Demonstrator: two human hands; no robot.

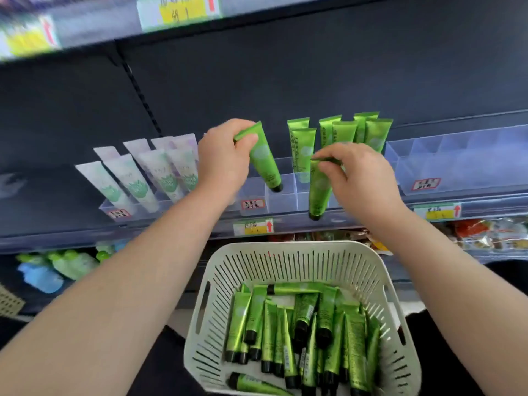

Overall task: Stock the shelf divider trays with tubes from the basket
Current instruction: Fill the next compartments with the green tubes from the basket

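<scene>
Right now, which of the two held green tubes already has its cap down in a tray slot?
The left hand's tube: its black cap sits inside a clear divider tray compartment. The right hand's tube hangs in front of the tray, cap below the tray's front edge.

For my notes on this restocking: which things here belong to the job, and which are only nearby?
Job: left hand and right hand, each holding a green tube; basket of green tubes; clear divider tray.

Nearby: white tubes; price labels; empty tray; bottles.
</scene>
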